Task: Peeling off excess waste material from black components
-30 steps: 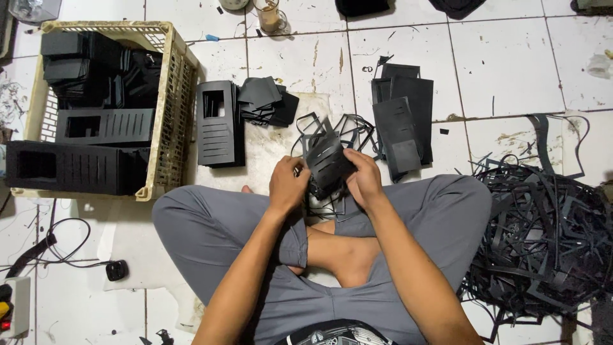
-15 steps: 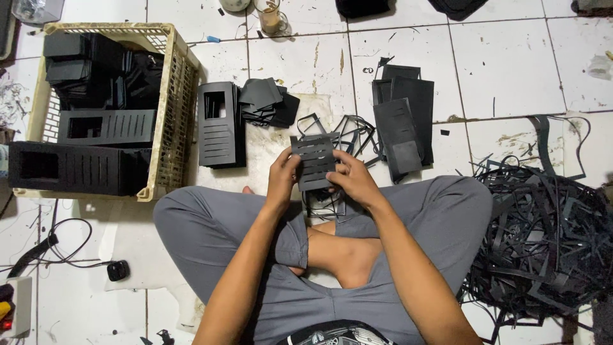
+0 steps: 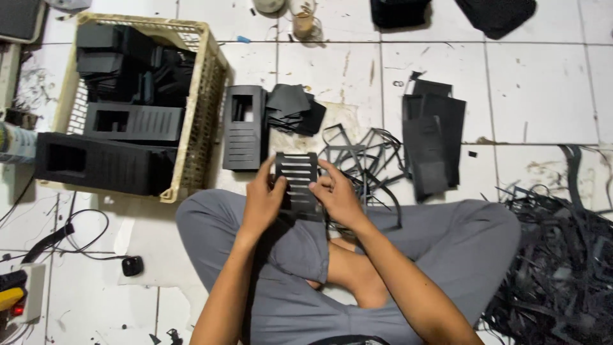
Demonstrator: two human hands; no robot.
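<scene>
We hold black slotted panel (image 3: 297,182) at frame centre, just above lap. Left hand (image 3: 263,201) clamped on panel's left edge, thumb on face; right hand (image 3: 338,198) clamped on right edge, fingers curled over. Panel flat, slots facing cam. Just beside it, upper left: black vented housing (image 3: 244,128) on tile floor (image 3: 543,96). Yellow crate (image 3: 207,96) w/ more black parts at upper left. Flat black sheets (image 3: 434,140) right of centre, well apart from hands. Scrap strip pile (image 3: 562,255) lower right, near our knee.
</scene>
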